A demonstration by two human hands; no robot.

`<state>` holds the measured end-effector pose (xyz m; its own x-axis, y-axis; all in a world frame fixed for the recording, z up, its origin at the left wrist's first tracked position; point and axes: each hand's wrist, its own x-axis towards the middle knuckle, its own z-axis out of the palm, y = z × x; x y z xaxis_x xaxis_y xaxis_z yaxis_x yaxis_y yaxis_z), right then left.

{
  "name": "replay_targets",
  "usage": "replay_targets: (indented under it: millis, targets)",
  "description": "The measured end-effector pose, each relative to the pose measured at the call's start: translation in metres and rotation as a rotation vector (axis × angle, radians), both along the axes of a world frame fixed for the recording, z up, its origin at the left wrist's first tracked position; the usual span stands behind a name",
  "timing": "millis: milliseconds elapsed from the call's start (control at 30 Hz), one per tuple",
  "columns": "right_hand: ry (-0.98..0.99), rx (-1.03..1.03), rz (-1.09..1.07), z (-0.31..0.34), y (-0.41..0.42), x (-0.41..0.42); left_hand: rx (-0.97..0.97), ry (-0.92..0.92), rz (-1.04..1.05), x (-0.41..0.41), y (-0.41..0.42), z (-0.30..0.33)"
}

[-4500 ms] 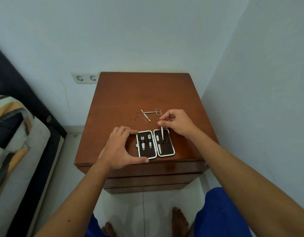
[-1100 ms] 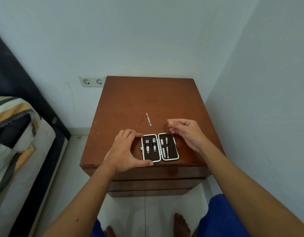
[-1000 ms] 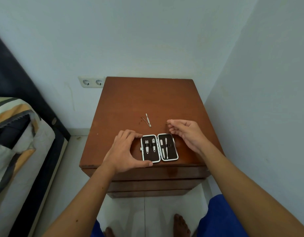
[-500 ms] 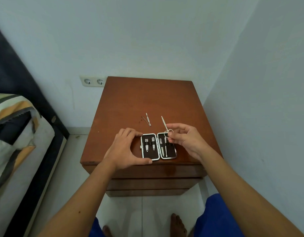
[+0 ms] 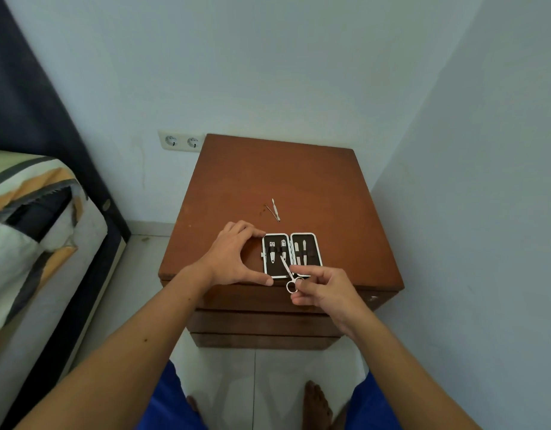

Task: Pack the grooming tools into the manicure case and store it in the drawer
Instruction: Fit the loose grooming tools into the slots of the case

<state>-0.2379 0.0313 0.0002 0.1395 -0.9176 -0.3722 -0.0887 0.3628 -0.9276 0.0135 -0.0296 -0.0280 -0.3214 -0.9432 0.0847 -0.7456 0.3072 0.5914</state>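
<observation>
The manicure case [image 5: 313,242] lies open near the front edge of the wooden nightstand [image 5: 299,178], its dark lining holding two clippers on the left half and two slim tools on the right half. My left hand [image 5: 233,257] braces the case's left side with thumb and fingers. My right hand [image 5: 325,290] pinches small silver scissors [image 5: 289,274] by the finger rings, blades pointing up over the case's lower middle. Two thin metal tools [image 5: 274,210] lie loose on the top behind the case.
The nightstand's drawer fronts [image 5: 261,324] are closed below the top. A bed [image 5: 29,231] with a patterned cover stands at the left. A wall [image 5: 485,212] is close on the right. A double socket [image 5: 181,141] sits on the back wall.
My right hand took the scissors from the nightstand top and carried them to the near edge of the case, turning the blades toward the lining. The left hand stayed on the case.
</observation>
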Motion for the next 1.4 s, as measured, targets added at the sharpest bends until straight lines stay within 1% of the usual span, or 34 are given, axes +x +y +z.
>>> replay_targets:
  millis: [167,333,500,567,767,967,1400]
  targets:
    - [0.109,-0.016,0.018,-0.002,0.000,0.008,-0.002,0.014,0.000,0.000,-0.001,0.000]
    - [0.302,-0.079,0.029,-0.005,0.003,0.019,-0.042,0.026,0.003,0.000,0.002,-0.004]
    - [0.571,-0.245,0.116,-0.001,0.005,0.021,-0.040,0.010,0.000,0.000,0.001,-0.004]
    - [0.640,-0.277,0.140,-0.002,0.004,0.023,-0.033,0.008,0.002,0.001,0.001,-0.005]
    - [0.540,-0.209,0.129,-0.001,-0.002,0.026,-0.038,0.016,0.001,0.000,0.001,-0.004]
    - [0.484,-0.180,0.138,0.001,-0.003,0.025,-0.045,0.015,0.004,0.000,0.000,-0.005]
    - [0.575,-0.249,0.161,0.001,-0.011,0.029,-0.009,0.023,0.011,-0.001,0.003,-0.003]
